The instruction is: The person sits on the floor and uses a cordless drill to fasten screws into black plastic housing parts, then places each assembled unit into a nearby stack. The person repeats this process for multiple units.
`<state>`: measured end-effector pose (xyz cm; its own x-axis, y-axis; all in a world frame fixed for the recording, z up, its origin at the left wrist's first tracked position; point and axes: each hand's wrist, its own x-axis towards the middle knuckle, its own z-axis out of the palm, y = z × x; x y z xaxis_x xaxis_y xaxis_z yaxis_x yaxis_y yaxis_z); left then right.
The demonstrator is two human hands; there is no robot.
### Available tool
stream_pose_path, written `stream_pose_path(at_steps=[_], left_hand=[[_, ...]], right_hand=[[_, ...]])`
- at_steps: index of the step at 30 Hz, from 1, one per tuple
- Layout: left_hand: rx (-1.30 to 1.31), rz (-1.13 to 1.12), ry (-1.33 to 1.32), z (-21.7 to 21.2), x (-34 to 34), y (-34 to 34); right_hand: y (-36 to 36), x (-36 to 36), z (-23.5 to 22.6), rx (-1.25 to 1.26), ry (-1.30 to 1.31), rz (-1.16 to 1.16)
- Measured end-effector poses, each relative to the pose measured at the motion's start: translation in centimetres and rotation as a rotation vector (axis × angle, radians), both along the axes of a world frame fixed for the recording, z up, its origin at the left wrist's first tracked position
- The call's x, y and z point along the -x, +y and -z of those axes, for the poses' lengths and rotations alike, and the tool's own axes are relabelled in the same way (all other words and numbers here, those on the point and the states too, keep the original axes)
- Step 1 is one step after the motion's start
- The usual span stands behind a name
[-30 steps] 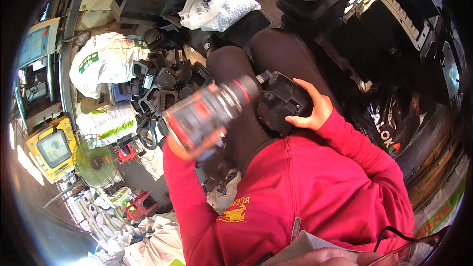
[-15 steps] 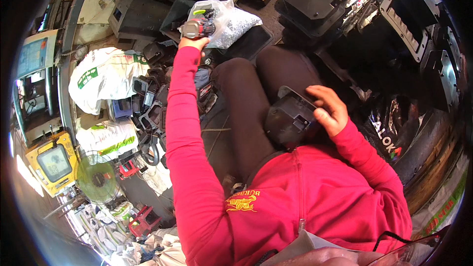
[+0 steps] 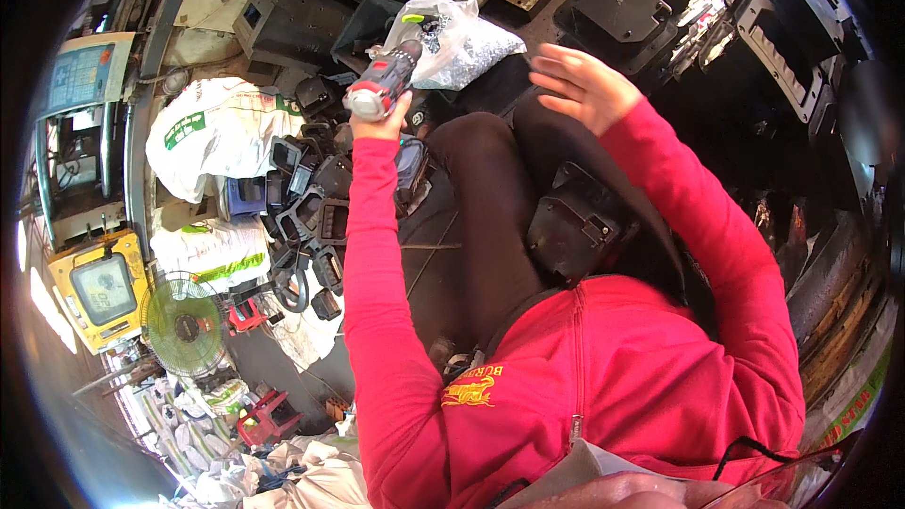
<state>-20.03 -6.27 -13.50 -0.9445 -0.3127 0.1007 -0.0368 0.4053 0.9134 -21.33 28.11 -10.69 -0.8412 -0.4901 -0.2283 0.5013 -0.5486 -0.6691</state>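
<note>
My left hand [image 3: 385, 124] is wrapped round the grip of a red and grey cordless drill [image 3: 381, 83], whose dark chuck points toward a clear plastic bag [image 3: 483, 49] of small shiny metal pieces, perhaps screws. Fingers outstretched and holding nothing, my right hand [image 3: 589, 92] reaches forward, to the right of that bag. On my lap rests a black box-like plastic housing [image 3: 577, 224] with a small opening in it; neither hand touches it.
Black flanged housings [image 3: 613, 8] stand ahead on the right. At left are a white sack [image 3: 219, 137], black parts piled beside my leg, a green fan [image 3: 184, 325] and a yellow machine with a screen [image 3: 102, 290]. A dark tray lies under the bag.
My right hand has left the housing on my lap and moved forward toward the bag. The drill in my left hand has drawn back and turned, its chuck now near the bag.
</note>
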Motion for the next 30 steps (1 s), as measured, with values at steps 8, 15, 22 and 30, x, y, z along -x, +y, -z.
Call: stream_pose_path(at_steps=[8,15,22,30], left_hand=[[-0.186,0.3,-0.053,-12.0,-11.7,4.8],[-0.124,0.308,-0.158,-14.4,-18.1,9.2],[0.14,0.475,-0.083,-14.1,-20.0,11.1],[0.206,0.544,0.026,-13.9,-20.7,12.7]], right_hand=[[-5.3,1.2,-1.7,0.082,-0.079,-0.143],[-0.8,-4.6,-2.8,-0.064,-0.07,-0.385],[2.4,-9.0,-3.3,0.131,-0.201,-0.213],[2.6,-11.1,-4.4,0.217,-0.201,-0.202]])
